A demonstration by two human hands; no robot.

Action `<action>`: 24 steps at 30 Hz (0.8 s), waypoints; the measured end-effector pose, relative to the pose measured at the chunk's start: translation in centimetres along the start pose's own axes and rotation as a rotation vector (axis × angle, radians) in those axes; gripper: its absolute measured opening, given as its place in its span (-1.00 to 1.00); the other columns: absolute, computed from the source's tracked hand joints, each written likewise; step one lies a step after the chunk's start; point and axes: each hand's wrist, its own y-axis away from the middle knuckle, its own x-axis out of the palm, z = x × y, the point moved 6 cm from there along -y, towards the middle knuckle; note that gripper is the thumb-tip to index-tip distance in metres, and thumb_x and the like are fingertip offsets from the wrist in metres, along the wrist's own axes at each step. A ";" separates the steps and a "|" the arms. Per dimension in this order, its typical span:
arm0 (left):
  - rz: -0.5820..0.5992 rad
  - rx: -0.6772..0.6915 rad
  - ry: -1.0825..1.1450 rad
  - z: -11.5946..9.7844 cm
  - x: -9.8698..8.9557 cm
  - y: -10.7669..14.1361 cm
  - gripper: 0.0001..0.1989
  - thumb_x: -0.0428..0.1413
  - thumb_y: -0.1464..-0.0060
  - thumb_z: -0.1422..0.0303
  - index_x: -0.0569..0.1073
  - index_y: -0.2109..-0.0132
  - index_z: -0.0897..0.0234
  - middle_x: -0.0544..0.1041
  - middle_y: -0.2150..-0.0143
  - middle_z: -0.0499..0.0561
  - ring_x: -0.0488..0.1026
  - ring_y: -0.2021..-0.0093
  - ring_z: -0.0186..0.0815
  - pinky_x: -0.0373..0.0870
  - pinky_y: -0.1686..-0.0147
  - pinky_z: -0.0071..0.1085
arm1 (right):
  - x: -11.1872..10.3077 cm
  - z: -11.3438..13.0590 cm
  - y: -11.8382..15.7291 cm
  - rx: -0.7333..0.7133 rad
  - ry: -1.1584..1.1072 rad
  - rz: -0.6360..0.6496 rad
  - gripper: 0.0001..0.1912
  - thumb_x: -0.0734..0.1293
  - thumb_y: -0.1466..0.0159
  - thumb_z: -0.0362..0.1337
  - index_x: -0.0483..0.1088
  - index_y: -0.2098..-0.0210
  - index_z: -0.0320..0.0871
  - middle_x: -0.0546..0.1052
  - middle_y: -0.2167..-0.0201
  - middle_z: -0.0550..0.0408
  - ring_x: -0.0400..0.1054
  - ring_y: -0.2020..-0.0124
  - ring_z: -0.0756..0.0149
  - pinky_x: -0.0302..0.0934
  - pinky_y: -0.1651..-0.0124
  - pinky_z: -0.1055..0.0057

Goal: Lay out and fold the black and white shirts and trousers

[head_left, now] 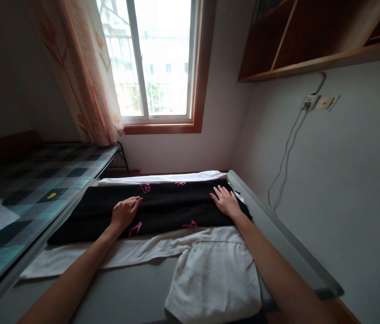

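A black cloth [172, 204] with pink lettering lies folded in a long strip across a white garment [213, 274]. The garment's sleeve spreads toward me on the grey-green table [136, 288], and a white edge shows behind the black cloth. My left hand [126, 212] rests on the left half of the black cloth, its fingers curled together; whether they pinch the fabric is hidden. Near the right end of the cloth, my right hand [225, 200] lies flat with its fingers spread.
On the left stands a bed [71, 166] with a checked cover and a white sheet of something on it. A curtain [88, 90] hangs by the window. A wooden shelf [311, 63] juts from the right wall, above a socket [311, 102] with a dangling cable.
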 end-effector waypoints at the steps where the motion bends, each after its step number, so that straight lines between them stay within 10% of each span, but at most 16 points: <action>1: -0.013 -0.043 -0.013 0.7 -0.4 0.0 -0.63 -0.07 -0.25 0.16 0.58 0.26 0.18 0.57 -0.02 0.01 0.50 0.03 -0.16 0.38 0.07 -0.30 | 0.1 0.0 0.0 -0.001 -0.003 -0.002 -0.33 -0.01 -0.37 0.13 0.22 -0.28 -0.10 0.18 -0.34 -0.11 -0.02 -0.36 0.05 -0.16 -0.32 -0.04; 9: -0.111 -0.042 -0.228 0.6 -1.4 0.0 -0.77 0.03 -0.15 0.22 0.52 0.27 0.21 0.49 0.18 0.11 0.38 0.10 -0.08 0.25 0.11 -0.19 | -2.0 1.1 0.8 -0.070 -0.137 -0.184 -0.52 0.19 -0.31 -0.03 0.45 -0.03 -0.22 0.42 -0.15 -0.19 0.12 -0.28 -0.03 -0.12 -0.31 -0.08; 14: -0.090 -0.001 -0.195 0.0 -1.2 0.3 -0.78 -0.05 -0.21 0.29 0.48 0.19 0.24 0.49 0.22 0.07 0.43 0.17 -0.17 0.23 0.15 -0.27 | -4.0 1.4 1.0 -0.059 -0.984 -0.375 -0.50 0.19 -0.29 -0.16 0.28 -0.20 -0.14 0.52 -0.01 -0.10 0.47 0.06 0.13 0.27 -0.12 0.03; 18: -0.057 -0.037 -0.158 0.2 -1.2 0.3 -0.78 -0.04 -0.20 0.28 0.48 0.23 0.23 0.51 0.23 0.04 0.45 0.18 -0.20 0.23 0.19 -0.31 | -2.2 0.7 0.3 0.133 -1.611 -0.277 -0.30 0.32 -0.13 -0.35 0.15 -0.26 -0.04 0.47 -0.10 -0.04 0.51 0.09 0.23 0.38 -0.06 0.16; 24: -0.033 -0.038 -0.169 0.2 -1.1 0.3 -0.77 -0.04 -0.21 0.26 0.49 0.26 0.21 0.52 0.24 0.03 0.46 0.18 -0.21 0.24 0.19 -0.34 | -0.8 -0.5 0.0 0.260 -1.869 -0.143 -0.22 0.36 0.00 -0.51 0.19 -0.20 -0.02 0.51 -0.07 0.00 0.40 -0.09 0.27 0.39 -0.08 0.30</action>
